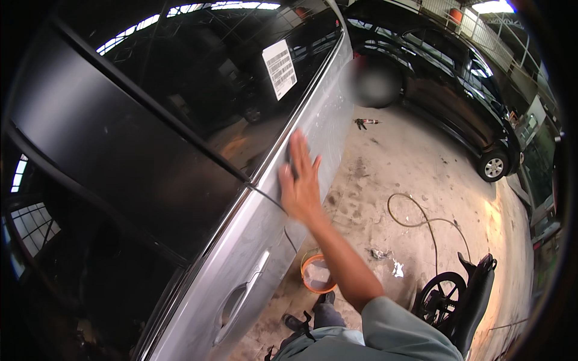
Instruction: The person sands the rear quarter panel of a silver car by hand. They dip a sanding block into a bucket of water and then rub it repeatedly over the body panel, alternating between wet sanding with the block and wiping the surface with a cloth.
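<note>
My right hand reaches up to a grey, scuffed car door panel, just below the window edge. Its fingers are stretched along the metal and slightly smeared by motion. A small dark pad shows between the thumb and fingers, pressed to the panel; its exact kind is unclear. Closer to me on the same side of the car is a door handle. A paper label with printed rows is stuck on the dark window glass. My left hand is out of sight.
An orange-rimmed bucket stands by my feet, below the door. Farther off, a caulking gun lies on the stained concrete floor. A looped hose runs toward a motorbike at right. A black car is parked beyond.
</note>
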{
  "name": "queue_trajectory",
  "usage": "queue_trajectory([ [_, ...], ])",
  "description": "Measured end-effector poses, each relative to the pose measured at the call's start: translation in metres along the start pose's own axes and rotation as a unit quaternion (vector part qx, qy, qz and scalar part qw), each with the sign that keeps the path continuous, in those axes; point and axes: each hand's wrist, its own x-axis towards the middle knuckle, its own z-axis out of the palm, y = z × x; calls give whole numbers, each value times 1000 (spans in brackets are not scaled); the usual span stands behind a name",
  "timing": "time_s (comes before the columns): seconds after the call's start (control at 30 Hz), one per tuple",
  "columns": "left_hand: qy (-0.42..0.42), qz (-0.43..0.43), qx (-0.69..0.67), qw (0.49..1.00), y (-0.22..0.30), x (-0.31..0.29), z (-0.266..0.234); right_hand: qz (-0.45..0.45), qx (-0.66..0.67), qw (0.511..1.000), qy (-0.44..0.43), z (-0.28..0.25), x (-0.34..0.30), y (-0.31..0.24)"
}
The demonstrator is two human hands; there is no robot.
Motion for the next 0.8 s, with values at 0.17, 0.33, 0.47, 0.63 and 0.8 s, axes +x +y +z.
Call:
queue_trajectory([
  [0.17,0,10,8,1000,8,-1,8,77,19,995,60,-5,40,23],
  [0.33,13,1,39,999,1,-2,-1,-15,-38,999,26,6,-17,-19],
  [0.47,9,17,29,999,6,-5,7,74,6,996,55,-5,29,12],
  [0.63,10,-2,33,999,2,0,-4,-16,4,1000,10,7,-38,-32],
  [0.8,6,18,11,1000,12,-1,7,95,-11,994,47,-8,32,8],
])
